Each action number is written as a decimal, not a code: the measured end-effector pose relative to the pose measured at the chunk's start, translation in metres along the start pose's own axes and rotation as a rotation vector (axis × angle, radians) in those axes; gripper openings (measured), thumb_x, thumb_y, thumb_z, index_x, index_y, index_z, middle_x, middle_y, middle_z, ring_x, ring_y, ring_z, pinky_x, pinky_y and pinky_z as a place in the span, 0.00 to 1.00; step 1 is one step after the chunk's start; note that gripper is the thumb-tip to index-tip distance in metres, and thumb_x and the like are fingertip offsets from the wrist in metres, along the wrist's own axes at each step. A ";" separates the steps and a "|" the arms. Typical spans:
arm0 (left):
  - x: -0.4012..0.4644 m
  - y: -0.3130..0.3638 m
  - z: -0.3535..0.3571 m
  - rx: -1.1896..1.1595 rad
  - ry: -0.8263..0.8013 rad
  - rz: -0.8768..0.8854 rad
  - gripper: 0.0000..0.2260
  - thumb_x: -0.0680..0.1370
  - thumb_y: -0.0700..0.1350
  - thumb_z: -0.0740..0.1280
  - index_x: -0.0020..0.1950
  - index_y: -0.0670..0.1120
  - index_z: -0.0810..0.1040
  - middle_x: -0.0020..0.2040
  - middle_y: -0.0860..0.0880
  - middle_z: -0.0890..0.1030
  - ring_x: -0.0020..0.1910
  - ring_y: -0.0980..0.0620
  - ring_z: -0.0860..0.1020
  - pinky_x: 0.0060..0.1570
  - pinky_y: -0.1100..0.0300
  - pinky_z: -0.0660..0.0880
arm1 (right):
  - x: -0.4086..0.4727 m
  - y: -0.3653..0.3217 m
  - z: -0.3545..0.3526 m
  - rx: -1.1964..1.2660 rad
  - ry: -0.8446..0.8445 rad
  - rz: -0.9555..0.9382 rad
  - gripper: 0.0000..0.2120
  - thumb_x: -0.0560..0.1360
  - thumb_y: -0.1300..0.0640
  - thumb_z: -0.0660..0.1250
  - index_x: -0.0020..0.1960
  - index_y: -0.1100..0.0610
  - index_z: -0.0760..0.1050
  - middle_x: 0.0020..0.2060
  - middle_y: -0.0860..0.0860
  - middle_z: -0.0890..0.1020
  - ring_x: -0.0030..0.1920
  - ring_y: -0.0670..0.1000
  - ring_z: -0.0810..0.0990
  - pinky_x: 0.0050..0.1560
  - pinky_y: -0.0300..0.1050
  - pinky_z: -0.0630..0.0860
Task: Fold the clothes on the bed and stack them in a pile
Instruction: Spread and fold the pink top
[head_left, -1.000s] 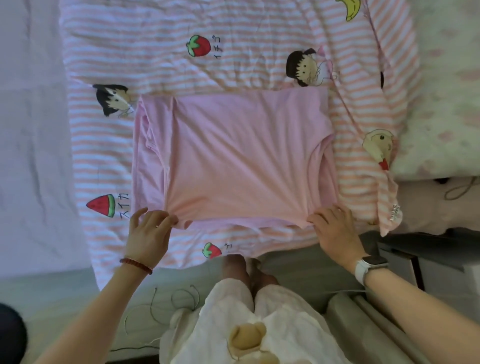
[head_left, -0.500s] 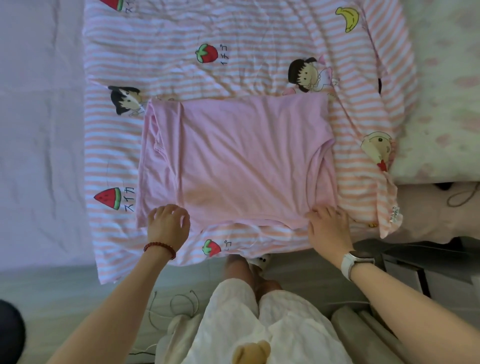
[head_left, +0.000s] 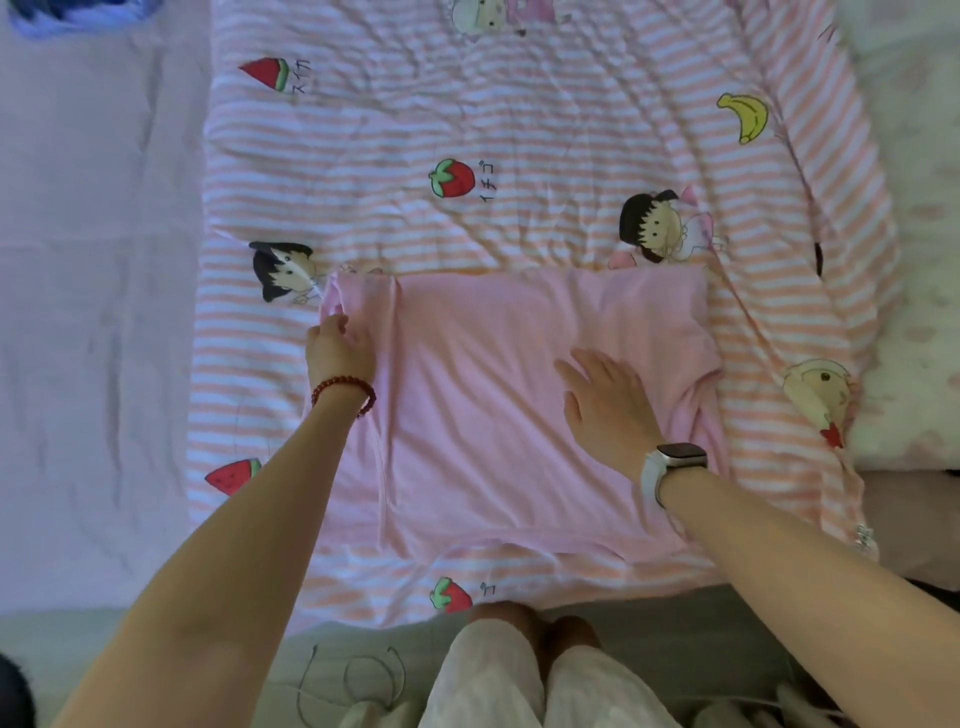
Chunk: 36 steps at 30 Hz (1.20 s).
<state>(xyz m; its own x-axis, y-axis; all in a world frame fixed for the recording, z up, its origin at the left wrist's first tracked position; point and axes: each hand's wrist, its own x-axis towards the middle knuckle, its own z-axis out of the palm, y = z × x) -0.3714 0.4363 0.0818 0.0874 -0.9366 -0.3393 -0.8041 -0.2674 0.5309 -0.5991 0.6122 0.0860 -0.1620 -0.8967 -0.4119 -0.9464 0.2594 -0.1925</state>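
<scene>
Your left hand (head_left: 340, 353), w/ red bead bracelet (head_left: 345, 392), pinches the far-left edge of the part-folded pale pink cotton shirt (head_left: 498, 415) lying flat on the pink-and-white striped cartoon-print quilt (head_left: 519, 130), while your right hand (head_left: 610, 405), w/ white-strap smartwatch (head_left: 672, 462), presses flat, fingers spread, on its right-centre.

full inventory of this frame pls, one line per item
shirt: 1, pink, partly folded, flat on the blanket, centre
blanket: 1, pink and white stripes with cartoon prints, spread on the bed
sheet: 1, pale lilac, left of the blanket
blue cloth: 1, top left corner, mostly cut off
cable: 1, thin, dark, on the floor at the bottom
bracelet: 1, red beads, left wrist
watch: 1, white strap, right wrist
left hand: 1, grips the shirt's left edge
right hand: 1, flat on the shirt
</scene>
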 end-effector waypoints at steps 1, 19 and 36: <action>0.014 0.003 0.002 -0.012 0.005 -0.019 0.16 0.80 0.46 0.58 0.63 0.39 0.72 0.63 0.40 0.72 0.56 0.43 0.74 0.54 0.56 0.70 | 0.011 -0.004 -0.001 -0.010 -0.011 0.008 0.23 0.81 0.55 0.49 0.75 0.53 0.54 0.75 0.51 0.54 0.74 0.53 0.51 0.72 0.55 0.49; 0.082 0.013 0.002 0.080 0.265 0.044 0.14 0.77 0.42 0.60 0.61 0.41 0.72 0.62 0.41 0.72 0.61 0.41 0.70 0.56 0.51 0.65 | 0.085 0.006 -0.010 0.312 0.180 0.128 0.18 0.79 0.63 0.56 0.69 0.61 0.67 0.72 0.59 0.64 0.72 0.59 0.60 0.69 0.58 0.59; 0.047 0.032 0.084 0.594 -0.356 0.580 0.29 0.79 0.58 0.55 0.76 0.56 0.47 0.77 0.52 0.44 0.76 0.49 0.43 0.71 0.44 0.43 | 0.099 0.151 -0.057 0.755 0.289 0.735 0.10 0.76 0.61 0.62 0.55 0.63 0.75 0.53 0.57 0.79 0.49 0.53 0.74 0.51 0.42 0.69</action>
<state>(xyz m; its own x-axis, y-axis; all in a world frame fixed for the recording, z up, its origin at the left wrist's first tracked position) -0.4425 0.4029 0.0179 -0.5342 -0.7360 -0.4158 -0.8450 0.4785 0.2386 -0.7738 0.5416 0.0670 -0.7702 -0.4579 -0.4440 -0.1926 0.8306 -0.5225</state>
